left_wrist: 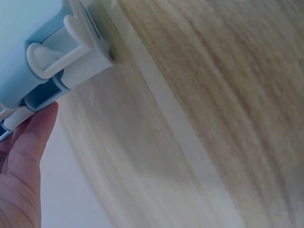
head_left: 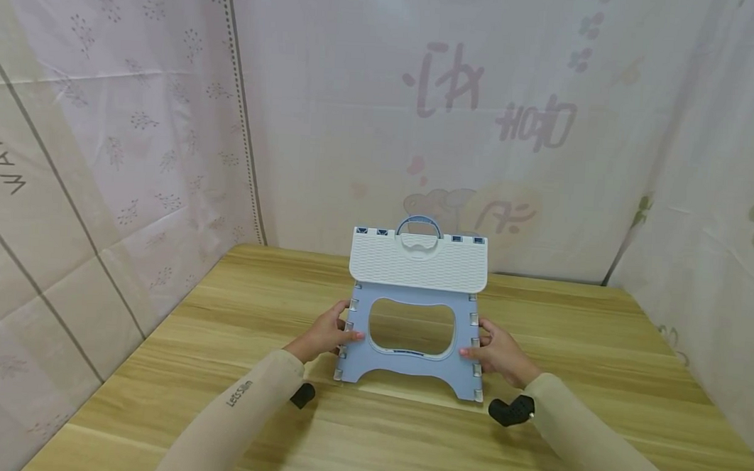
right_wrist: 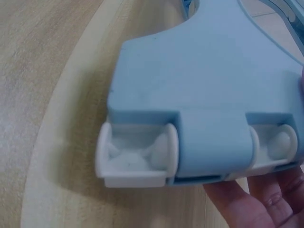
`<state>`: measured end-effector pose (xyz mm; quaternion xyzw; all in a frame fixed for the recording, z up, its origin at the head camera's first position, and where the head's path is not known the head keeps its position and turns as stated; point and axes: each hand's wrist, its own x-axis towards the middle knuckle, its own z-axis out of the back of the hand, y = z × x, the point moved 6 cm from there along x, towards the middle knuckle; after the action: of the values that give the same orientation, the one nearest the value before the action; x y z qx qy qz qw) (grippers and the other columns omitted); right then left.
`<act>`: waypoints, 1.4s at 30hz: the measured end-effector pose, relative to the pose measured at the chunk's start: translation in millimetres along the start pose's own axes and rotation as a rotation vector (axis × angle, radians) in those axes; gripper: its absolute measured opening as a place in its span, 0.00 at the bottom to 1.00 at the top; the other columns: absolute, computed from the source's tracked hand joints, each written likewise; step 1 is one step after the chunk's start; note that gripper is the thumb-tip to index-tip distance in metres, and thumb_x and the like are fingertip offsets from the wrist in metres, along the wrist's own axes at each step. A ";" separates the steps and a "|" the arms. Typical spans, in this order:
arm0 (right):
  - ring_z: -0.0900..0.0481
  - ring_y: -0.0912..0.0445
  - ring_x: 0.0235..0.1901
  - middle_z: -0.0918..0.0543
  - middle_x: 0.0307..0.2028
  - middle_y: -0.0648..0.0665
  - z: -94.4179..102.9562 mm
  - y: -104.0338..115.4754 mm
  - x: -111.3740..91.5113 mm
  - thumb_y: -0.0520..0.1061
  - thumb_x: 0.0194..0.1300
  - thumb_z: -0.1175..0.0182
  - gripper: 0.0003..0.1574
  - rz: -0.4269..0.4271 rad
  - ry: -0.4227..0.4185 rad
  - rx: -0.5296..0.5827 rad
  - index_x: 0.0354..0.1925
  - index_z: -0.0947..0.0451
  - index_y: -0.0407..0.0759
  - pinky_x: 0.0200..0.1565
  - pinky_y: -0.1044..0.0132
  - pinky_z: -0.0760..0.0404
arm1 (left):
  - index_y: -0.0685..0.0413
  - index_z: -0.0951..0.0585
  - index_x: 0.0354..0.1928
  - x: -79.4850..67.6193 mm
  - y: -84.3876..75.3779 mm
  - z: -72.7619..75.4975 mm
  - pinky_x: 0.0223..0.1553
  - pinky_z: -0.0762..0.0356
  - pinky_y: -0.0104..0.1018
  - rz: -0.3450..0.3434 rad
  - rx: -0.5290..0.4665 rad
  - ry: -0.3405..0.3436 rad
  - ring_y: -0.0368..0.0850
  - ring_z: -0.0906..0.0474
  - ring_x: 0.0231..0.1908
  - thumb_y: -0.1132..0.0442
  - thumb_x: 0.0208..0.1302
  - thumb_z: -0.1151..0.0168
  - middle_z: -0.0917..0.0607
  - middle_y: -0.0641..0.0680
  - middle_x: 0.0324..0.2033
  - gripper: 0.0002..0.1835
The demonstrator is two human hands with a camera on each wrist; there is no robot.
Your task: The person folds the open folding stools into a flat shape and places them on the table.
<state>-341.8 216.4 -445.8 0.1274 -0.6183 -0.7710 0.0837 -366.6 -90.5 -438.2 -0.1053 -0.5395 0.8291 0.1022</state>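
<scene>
A folding step stool (head_left: 408,365) in light blue and white stands upright on the wooden table, its legs folded together. The white textured seat panel (head_left: 376,260) is at the top with a blue carry handle (head_left: 420,218) above it. My left hand (head_left: 326,332) grips the left side edge, thumb on the front face and fingers behind. On the opposite edge my right hand (head_left: 497,352) holds the frame the same way. In the right wrist view, white hinge pieces (right_wrist: 135,152) show along the blue leg, with fingers (right_wrist: 237,204) under the edge.
The wood-grain table (head_left: 219,312) spreads around the stool, with a pale strip (left_wrist: 166,104) running across it. Printed curtains (head_left: 325,119) hang behind and on both sides. Black devices (head_left: 511,411) sit at both wrists.
</scene>
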 end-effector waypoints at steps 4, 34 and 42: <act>0.17 0.50 0.43 0.21 0.53 0.28 0.2 -0.1 -0.8 0.33 0.62 0.36 0.47 -0.004 -0.005 0.003 0.70 0.52 0.27 0.44 0.48 0.17 | 0.56 0.40 0.70 0.4 -1.7 -0.5 0.32 0.17 0.49 0.000 -0.009 0.013 0.53 0.17 0.38 0.68 0.63 0.35 0.16 0.65 0.40 0.36; 0.17 0.47 0.45 0.20 0.52 0.28 -6.7 -3.6 -8.3 0.34 0.62 0.36 0.46 -0.029 -0.004 0.007 0.69 0.50 0.28 0.46 0.45 0.18 | 0.56 0.38 0.70 -4.4 6.2 -2.3 0.32 0.16 0.49 0.024 -0.031 0.045 0.51 0.17 0.36 0.68 0.64 0.36 0.17 0.64 0.39 0.34; 0.16 0.50 0.43 0.17 0.48 0.33 -5.6 -3.9 -7.9 0.34 0.62 0.36 0.44 -0.024 -0.001 0.007 0.67 0.48 0.28 0.44 0.47 0.17 | 0.57 0.37 0.69 -6.3 2.2 -1.7 0.32 0.16 0.50 0.020 -0.035 0.032 0.51 0.17 0.35 0.69 0.63 0.35 0.17 0.63 0.37 0.34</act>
<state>-332.5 214.3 -450.1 0.1347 -0.6196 -0.7697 0.0738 -360.3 -91.7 -440.5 -0.1258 -0.5511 0.8188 0.1004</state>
